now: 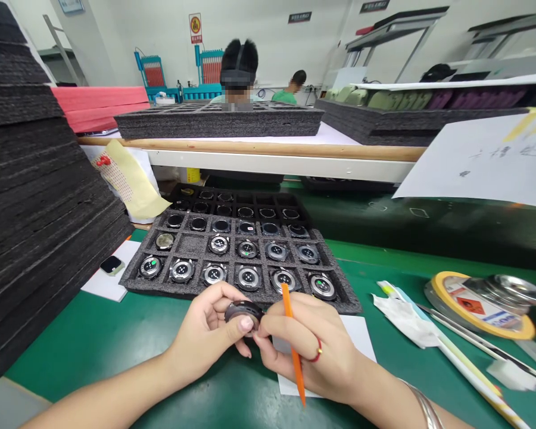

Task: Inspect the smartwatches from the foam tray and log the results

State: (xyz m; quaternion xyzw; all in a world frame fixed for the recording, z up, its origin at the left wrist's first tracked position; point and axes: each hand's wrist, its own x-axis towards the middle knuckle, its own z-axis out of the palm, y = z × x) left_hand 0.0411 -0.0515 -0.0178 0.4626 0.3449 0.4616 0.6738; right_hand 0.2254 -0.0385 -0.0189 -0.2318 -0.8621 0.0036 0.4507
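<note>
My left hand (217, 325) grips a dark round watch case (243, 308) between thumb and fingers, just in front of the foam tray. Close against its right side, my right hand (310, 339) touches the case with thumb and fingertip. An orange plastic pry stick (293, 345) is held in the right hand, slanting down across the fingers. What the right fingertips pinch at the case is too small to make out. Behind both hands lies a black foam tray (268, 292) with rows of round watch cases in its compartments; one compartment (191, 244) holds none.
Tall black foam sheets (31, 196) stand stacked at left, beside a square watch (112, 265) on white paper. To the right lie a yellow-rimmed container (477, 307), tweezers (469, 333) and a crumpled wipe (406, 319). A shelf (272, 162) crosses behind; two people sit beyond it.
</note>
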